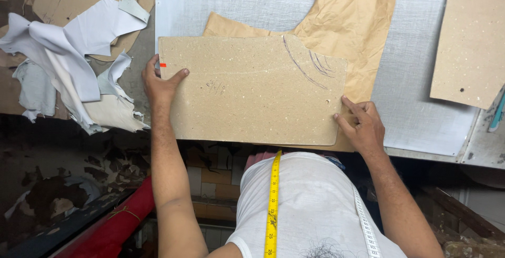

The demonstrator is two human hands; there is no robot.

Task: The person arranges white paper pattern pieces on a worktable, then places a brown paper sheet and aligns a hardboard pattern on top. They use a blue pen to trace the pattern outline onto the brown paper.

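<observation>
1. Nearest my lens is a yellow tape measure (272, 205) draped round the neck, hanging down a white shirt (310, 200), with its second, paler strand running down the right side of the chest
2. Beyond that, at the near edge of the counter (421, 126), lies the cardboard pattern (252, 89), a stiff brown board with rounded corners and a few curved pen strokes near its far right corner
3. Under it I see a crumpled sheet of brown paper (352, 32), sticking out past the board's far edge and right side, and a thin strip of it also shows along the near right edge
4. Left hand (160, 82): its grip is closed over the board's left edge, thumb on top, fingers wrapped round the side, close to a small orange mark
5. Right hand (363, 124): fingertips spread and pressing down at the board's near right corner, partly on the paper; it pins rather than pinches, so this grip holds nothing between the fingers
6. How far along, as I judge it: the board is laid flat over the paper and steadied by both hands, so placing looks done or nearly so; I see no traced outline on the paper and no cut, and no pen or shears in either hand, so marking and cutting look untouched
7. Off the counter's left edge sits a heap of pale grey scraps (68, 58); another cardboard piece (471, 37) lies at the far right corner
</observation>
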